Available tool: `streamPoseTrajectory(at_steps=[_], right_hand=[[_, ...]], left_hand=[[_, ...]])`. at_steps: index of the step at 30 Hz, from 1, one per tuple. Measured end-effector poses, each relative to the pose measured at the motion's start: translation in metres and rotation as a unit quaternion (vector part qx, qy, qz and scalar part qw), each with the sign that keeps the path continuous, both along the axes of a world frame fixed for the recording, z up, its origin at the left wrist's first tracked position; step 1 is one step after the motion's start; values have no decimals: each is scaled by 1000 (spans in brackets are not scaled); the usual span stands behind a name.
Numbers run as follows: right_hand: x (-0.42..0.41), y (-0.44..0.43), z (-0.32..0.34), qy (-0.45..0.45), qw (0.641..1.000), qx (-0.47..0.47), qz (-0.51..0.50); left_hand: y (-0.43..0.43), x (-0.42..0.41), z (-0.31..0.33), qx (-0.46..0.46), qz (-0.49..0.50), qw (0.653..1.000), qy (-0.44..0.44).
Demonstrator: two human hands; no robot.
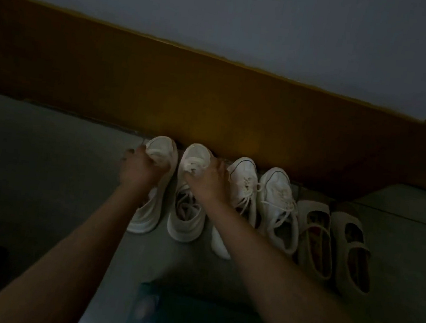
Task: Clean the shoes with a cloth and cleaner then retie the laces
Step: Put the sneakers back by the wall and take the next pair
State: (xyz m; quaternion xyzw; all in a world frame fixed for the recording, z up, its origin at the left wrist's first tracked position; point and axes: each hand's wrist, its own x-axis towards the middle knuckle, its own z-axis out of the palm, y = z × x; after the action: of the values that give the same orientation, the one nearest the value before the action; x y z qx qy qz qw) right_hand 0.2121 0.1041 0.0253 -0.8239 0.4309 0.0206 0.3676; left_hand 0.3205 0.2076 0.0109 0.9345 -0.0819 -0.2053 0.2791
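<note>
Lighting: the scene was dimly lit and fine detail was blurred.
Row of shoes: six shoes were lined up toes-first against the orange wall band (pixel 214 95), across the middle of the frame.
First sneaker (pixel 162 146): white, placed at the left end of the row on the grey floor (pixel 46 169).
Second sneaker (pixel 186 222): white, set just beside the first, its laces (pixel 189 165) bunched loosely near the toe.
Left hand (pixel 139 166): was laid over the front of the first sneaker, with the fingers curled round its upper.
Right hand (pixel 209 181): was placed on the second sneaker, with the fingers curled into the laces.
Hands together or apart: they were held apart, one on each sneaker.
Laced pair (pixel 279 195): two more white sneakers were seen right of centre, the nearer one partly covered by the right forearm.
Strap shoes (pixel 314 239): a beige pair closed the row at the right.
Lower centre: a bluish, blurred thing (pixel 147 310) was seen, and what it was could not be told.
</note>
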Motion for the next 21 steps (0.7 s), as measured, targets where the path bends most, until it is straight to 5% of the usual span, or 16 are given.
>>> streamPoseTrajectory(at_steps=[6,21], right_hand=[[22,17,-17,92,986,119,-64],[28,16,-32,146,962,179,-144]], left_hand=[[13,-4,-44,-12,18,995,99],[18,-5,-57,-55,58,996,29]])
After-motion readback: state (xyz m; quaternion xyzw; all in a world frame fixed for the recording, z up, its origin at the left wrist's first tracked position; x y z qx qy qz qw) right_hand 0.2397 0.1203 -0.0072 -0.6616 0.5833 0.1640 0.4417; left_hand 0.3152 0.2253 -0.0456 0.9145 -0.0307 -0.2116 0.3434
